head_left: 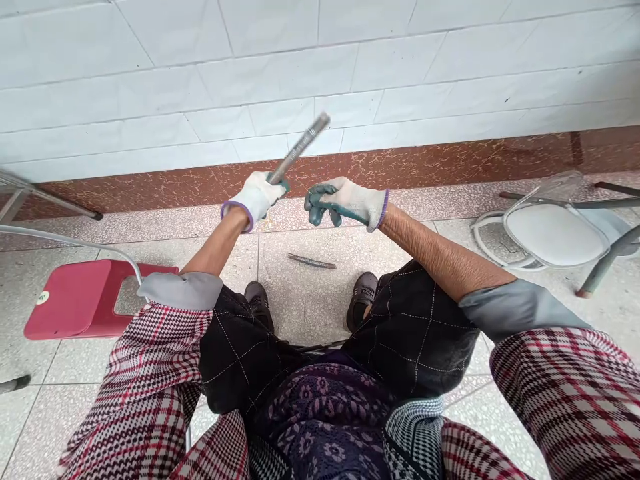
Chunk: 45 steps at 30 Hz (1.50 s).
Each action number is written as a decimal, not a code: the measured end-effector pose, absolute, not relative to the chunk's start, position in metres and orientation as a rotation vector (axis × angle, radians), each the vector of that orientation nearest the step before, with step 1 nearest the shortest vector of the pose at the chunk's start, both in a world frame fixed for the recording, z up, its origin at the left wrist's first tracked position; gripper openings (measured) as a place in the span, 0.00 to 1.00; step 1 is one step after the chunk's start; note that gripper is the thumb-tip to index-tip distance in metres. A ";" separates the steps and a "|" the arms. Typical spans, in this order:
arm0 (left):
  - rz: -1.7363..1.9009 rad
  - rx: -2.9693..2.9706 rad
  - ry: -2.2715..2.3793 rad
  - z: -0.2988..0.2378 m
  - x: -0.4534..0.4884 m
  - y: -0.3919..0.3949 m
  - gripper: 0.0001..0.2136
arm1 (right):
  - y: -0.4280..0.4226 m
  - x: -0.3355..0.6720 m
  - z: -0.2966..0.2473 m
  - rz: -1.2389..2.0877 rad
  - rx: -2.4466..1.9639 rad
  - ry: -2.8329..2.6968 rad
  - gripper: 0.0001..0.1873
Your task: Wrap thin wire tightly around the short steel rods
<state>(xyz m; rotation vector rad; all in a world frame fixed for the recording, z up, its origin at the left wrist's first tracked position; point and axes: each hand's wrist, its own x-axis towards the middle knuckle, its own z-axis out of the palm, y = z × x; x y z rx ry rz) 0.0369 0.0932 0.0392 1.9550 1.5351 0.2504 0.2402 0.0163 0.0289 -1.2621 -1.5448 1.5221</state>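
While the gloved left hand (256, 197) grips a metal rod (300, 147) by its lower end, tilted up toward the wall, the right hand (345, 200) hovers beside it, fingers loosely curled, empty. It looks stiff, fairly heavy, ridged.

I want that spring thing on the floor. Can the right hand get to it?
Probably yes. The right hand is free, holding nothing, and the spring lies on bare floor between the shoes, with nothing lying over it. The person sits, so they would likely have to bend down.
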 end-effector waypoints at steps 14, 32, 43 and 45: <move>0.756 1.196 0.901 0.092 0.004 0.082 0.05 | -0.001 0.232 0.035 1.579 -1.071 -1.226 0.11; 0.936 1.080 0.736 0.101 0.002 0.072 0.20 | -0.026 0.231 0.045 1.275 -1.184 -1.433 0.10; 0.920 1.210 0.853 0.098 0.003 0.073 0.13 | -0.039 0.237 0.051 1.200 -1.259 -1.441 0.09; 0.915 1.243 0.843 0.097 0.004 0.069 0.10 | -0.039 0.237 0.050 1.212 -1.259 -1.410 0.09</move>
